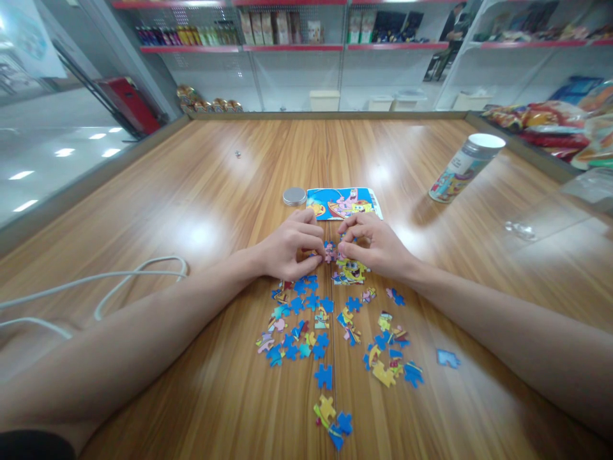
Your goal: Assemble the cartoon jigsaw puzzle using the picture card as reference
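Note:
Loose jigsaw pieces [312, 301] lie spread over the wooden table, mostly blue with some yellow and pink. Between my hands is a small pink-and-blue puzzle piece [329, 250]. My left hand [293, 246] has its fingers curled and pressed against this piece's left side. On the other side, my right hand [378, 246] pinches thumb and finger together at the piece's right edge, over a joined section with a yellow cartoon face [351, 271]. My fingers partly cover what they grip. Just beyond them lies a picture card [342, 203] with cartoon figures on blue.
A round metal lid [294, 195] lies beside the card. An open-topped cartoon canister [465, 168] stands at the right. White cable [143, 271] loops at the left. Snack packets [541, 124] lie past the table's right edge, and shelves [297, 48] stand behind.

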The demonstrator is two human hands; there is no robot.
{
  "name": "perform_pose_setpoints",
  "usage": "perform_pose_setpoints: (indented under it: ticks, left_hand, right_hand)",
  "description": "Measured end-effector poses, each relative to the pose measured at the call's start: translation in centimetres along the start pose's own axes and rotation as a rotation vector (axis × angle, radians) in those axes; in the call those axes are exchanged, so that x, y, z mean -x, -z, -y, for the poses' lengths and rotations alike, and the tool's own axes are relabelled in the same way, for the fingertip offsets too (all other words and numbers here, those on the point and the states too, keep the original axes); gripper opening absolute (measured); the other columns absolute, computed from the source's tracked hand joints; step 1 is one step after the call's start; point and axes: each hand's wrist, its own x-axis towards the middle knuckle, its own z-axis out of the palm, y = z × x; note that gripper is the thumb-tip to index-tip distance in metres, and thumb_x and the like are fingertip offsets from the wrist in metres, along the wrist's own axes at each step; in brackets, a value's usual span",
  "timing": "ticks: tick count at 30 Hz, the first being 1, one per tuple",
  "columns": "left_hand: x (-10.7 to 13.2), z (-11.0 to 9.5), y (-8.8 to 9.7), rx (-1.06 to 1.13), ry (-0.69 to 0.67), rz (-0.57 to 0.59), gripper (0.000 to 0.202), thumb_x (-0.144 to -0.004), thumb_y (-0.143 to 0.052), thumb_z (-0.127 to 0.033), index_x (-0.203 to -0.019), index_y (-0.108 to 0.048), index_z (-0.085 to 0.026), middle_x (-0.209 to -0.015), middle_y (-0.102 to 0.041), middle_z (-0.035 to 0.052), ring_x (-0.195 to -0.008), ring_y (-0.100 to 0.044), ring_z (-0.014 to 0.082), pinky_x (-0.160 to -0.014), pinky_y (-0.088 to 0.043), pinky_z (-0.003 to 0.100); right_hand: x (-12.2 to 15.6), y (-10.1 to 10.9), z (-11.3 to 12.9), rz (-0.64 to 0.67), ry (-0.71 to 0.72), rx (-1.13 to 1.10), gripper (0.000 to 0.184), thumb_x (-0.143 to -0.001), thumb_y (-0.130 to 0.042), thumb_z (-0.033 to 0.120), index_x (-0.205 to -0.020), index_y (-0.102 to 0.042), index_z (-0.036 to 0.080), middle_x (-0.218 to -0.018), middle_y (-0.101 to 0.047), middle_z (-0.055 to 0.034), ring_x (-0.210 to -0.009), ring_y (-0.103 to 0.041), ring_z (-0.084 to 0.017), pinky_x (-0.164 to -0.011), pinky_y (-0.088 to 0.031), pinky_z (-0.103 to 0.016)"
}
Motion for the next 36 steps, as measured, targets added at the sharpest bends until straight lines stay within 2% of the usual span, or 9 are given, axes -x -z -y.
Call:
perform_pose_setpoints:
  ticks: [7,11,14,22,26,36]
  left_hand:
    - [0.01,0.16,0.22,0.003,-0.031,0.012,0.016,-0.081,-0.055,-0.023,-0.076,-0.070,-0.023,-0.064,-0.062,0.0020,-0.068,-0.043,0.0196,-0.074,-0.037,0.040]
    - [0.12,0.29,0.03,-0.020,-0.036,-0.032,0.016,-0.081,-0.058,-0.022,-0.085,-0.073,-0.023,-0.067,-0.062,0.0022,-0.069,-0.043,0.0198,-0.073,-0.037,0.039]
    - [0.12,0.33,-0.05,-0.044,-0.035,-0.023,0.020,-0.082,-0.058,-0.022,-0.090,-0.075,-0.024,-0.066,-0.061,0.0024,-0.070,-0.043,0.0200,-0.073,-0.038,0.039]
    - [0.08,0.37,-0.06,-0.048,-0.033,-0.020,0.020,-0.081,-0.057,-0.023,-0.087,-0.076,-0.024,-0.066,-0.061,0.0028,-0.070,-0.042,0.0202,-0.073,-0.039,0.039]
    - [0.07,0.30,-0.10,-0.035,-0.009,-0.023,0.019,-0.081,-0.058,-0.023,-0.087,-0.076,-0.024,-0.066,-0.063,0.0027,-0.070,-0.043,0.0201,-0.073,-0.038,0.040]
    - [0.16,0.29,-0.11,-0.061,-0.034,0.014,0.023,-0.083,-0.057,-0.024,-0.096,-0.077,-0.026,-0.069,-0.060,0.0026,-0.071,-0.045,0.0204,-0.075,-0.039,0.040]
  right_hand:
    - [0.26,-0.05,-0.07,0.062,0.041,0.105,0.015,-0.085,-0.069,0.032,-0.073,-0.073,0.024,-0.103,-0.066,-0.0045,-0.105,-0.057,-0.026,-0.098,-0.038,-0.048]
    - [0.40,-0.16,0.04,0.071,0.052,0.131,0.013,-0.086,-0.071,0.032,-0.075,-0.074,0.025,-0.104,-0.066,-0.0042,-0.107,-0.055,-0.026,-0.100,-0.036,-0.048]
    - [0.46,-0.21,0.11,0.082,0.053,0.137,0.014,-0.086,-0.070,0.032,-0.075,-0.074,0.026,-0.105,-0.065,-0.0037,-0.109,-0.054,-0.026,-0.100,-0.035,-0.048]
    - [0.35,-0.17,0.11,0.048,0.057,0.140,0.010,-0.088,-0.067,0.030,-0.083,-0.075,0.025,-0.102,-0.066,-0.0049,-0.106,-0.056,-0.027,-0.097,-0.037,-0.048]
    - [0.33,0.02,0.16,0.035,0.049,0.130,0.006,-0.084,-0.068,0.025,-0.086,-0.074,0.026,-0.100,-0.065,-0.0048,-0.107,-0.056,-0.028,-0.096,-0.037,-0.048]
    - [0.54,-0.12,-0.03,0.071,0.033,0.189,0.014,-0.078,-0.076,0.030,-0.091,-0.070,0.026,-0.103,-0.064,-0.0052,-0.109,-0.053,-0.030,-0.096,-0.037,-0.048]
